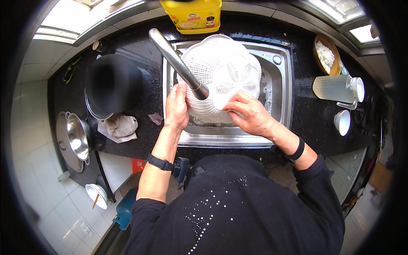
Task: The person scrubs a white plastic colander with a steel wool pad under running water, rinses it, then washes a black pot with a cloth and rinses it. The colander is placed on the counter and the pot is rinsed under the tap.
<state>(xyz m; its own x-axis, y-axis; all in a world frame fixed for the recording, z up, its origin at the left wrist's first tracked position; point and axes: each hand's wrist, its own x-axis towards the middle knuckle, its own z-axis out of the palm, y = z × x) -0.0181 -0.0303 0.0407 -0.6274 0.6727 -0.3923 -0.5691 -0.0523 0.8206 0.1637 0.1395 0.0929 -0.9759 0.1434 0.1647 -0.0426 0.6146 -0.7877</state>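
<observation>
A white mesh plastic basket (234,68) is held over the stainless steel sink (232,142), its patterned base towards me. My left hand (177,106) grips the basket's left side. My right hand (250,113) is at the basket's lower right, thumb and fingertips brought together against the mesh; whether they pinch anything is hidden. The metal faucet (178,63) reaches over the basket from the upper left, its end in front of the mesh. Some suds show in the sink to the right of the basket.
Left of the sink are a dark round pot (113,84), a grey cloth (119,127) and a steel basin (77,137). A yellow jug (199,19) stands behind. On the right are a bowl of white food (326,55), a plastic pitcher (333,88) and a white bowl (342,123).
</observation>
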